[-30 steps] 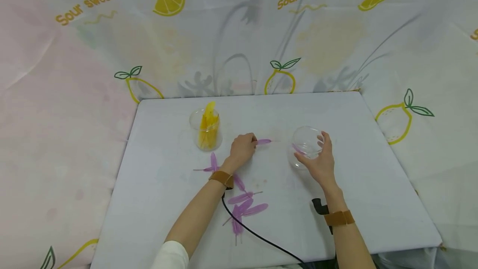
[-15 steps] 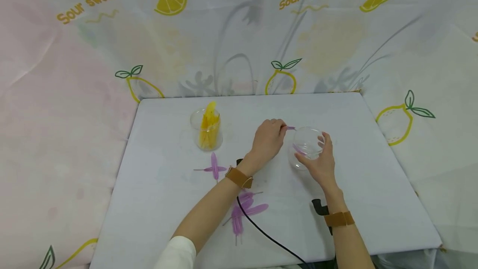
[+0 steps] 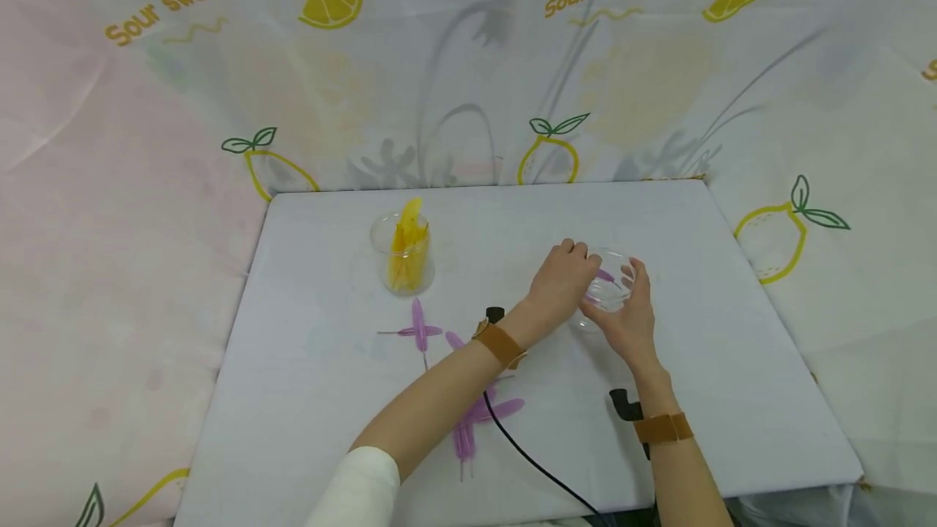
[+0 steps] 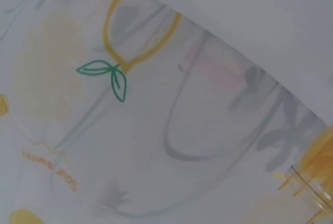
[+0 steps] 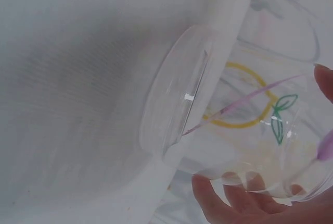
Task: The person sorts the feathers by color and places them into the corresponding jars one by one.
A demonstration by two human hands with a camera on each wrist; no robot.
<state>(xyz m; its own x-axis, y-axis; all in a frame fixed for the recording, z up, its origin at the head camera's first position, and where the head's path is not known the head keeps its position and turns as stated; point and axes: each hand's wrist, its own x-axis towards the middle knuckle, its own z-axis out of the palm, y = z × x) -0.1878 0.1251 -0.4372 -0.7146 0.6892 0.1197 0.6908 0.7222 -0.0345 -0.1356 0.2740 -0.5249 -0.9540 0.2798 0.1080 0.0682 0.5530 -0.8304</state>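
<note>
My right hand [image 3: 629,320] grips a clear cup [image 3: 588,322] around its side, fingers and thumb on opposite sides. One purple feather [image 5: 244,99] leans inside this cup in the right wrist view. My left hand [image 3: 562,281] is at the cup's rim and pinches another purple feather [image 3: 605,276], whose quill points into the mouth; its far end is hidden by the fingers. That feather [image 5: 325,147] also shows at the cup's mouth in the right wrist view. My left hand is out of frame in the left wrist view.
Several purple feathers [image 3: 507,408] lie on the white table [image 3: 307,397], partly under my left forearm; two crossed ones [image 3: 419,324] lie further left. A clear jar [image 3: 385,244] of yellow feathers [image 3: 410,254] stands at the back left. A black cable [image 3: 538,466] trails from the left wrist.
My left hand has moved right across the table with the purple feather, from the middle to the clear cup's rim. My right hand has stayed on the cup.
</note>
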